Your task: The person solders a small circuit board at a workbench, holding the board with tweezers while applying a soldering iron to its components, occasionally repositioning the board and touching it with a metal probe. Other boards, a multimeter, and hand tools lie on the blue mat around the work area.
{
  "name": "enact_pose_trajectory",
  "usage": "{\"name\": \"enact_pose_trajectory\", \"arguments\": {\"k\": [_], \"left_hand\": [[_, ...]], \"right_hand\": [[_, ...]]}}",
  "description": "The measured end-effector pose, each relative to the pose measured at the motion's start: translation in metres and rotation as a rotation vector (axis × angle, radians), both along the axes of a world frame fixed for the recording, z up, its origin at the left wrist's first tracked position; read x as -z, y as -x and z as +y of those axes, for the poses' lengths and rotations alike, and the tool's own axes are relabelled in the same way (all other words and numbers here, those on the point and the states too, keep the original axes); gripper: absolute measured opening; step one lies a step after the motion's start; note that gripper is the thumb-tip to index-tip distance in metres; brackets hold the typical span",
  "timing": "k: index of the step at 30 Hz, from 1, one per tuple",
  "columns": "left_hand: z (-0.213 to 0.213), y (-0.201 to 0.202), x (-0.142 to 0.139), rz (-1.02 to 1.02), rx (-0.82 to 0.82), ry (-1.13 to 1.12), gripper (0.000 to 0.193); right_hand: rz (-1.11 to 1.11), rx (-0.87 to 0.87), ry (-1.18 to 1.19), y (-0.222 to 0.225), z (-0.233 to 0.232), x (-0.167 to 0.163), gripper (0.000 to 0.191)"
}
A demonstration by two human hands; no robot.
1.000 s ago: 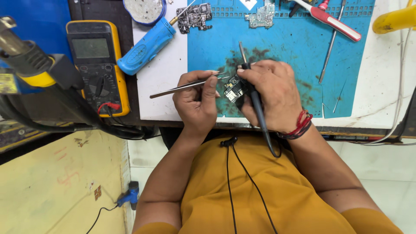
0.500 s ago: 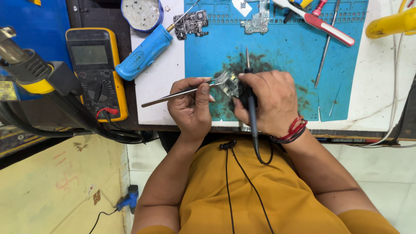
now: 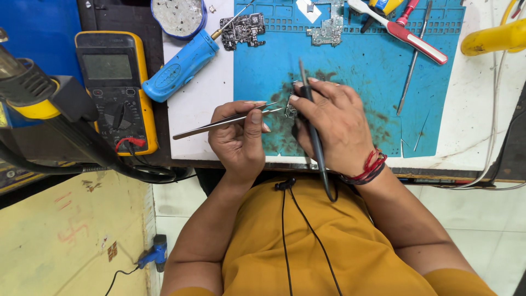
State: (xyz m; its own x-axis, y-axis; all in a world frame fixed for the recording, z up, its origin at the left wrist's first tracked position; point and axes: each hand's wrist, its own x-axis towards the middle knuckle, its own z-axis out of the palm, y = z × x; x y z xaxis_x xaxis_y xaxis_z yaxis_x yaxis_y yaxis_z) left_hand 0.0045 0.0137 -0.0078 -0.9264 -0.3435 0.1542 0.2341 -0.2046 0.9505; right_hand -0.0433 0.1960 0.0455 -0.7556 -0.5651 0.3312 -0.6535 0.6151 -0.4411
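The left hand point(image 3: 238, 137) pinches tweezers point(image 3: 230, 119), the right hand point(image 3: 334, 123) grips a soldering iron point(image 3: 312, 129) — both have shifted slightly on the blue mat point(image 3: 372, 66), still meeting at the small board point(image 3: 289, 109), so the work there continues.

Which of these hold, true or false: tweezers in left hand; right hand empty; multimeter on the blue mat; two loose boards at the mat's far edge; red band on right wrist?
1. The left hand holds tweezers. True.
2. The right hand is empty. False: it grips a dark corded iron.
3. The yellow multimeter lies on the blue mat. False: it lies off the mat, on a dark surface to its left.
4. Two loose circuit boards lie at the mat's far edge. True.
5. A red band circles the right wrist. True.
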Motion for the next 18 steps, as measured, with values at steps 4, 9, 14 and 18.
{"name": "enact_pose_trajectory", "arguments": {"k": [4,9,14,18], "left_hand": [[0.001,0.001,-0.003,-0.008,0.052,0.068,0.015],[0.005,0.003,-0.010,-0.098,0.078,0.211,0.015],[0.007,0.008,-0.018,-0.135,0.127,0.303,0.013],[0.004,0.011,-0.023,-0.177,0.147,0.465,0.012]], "right_hand": [[0.015,0.096,-0.042,-0.003,0.000,0.001,0.052],[-0.112,0.177,0.370,-0.013,0.008,0.018,0.049],[-0.092,0.282,0.419,-0.021,0.023,0.034,0.024],[-0.053,0.217,0.424,-0.024,0.034,0.036,0.013]]}}
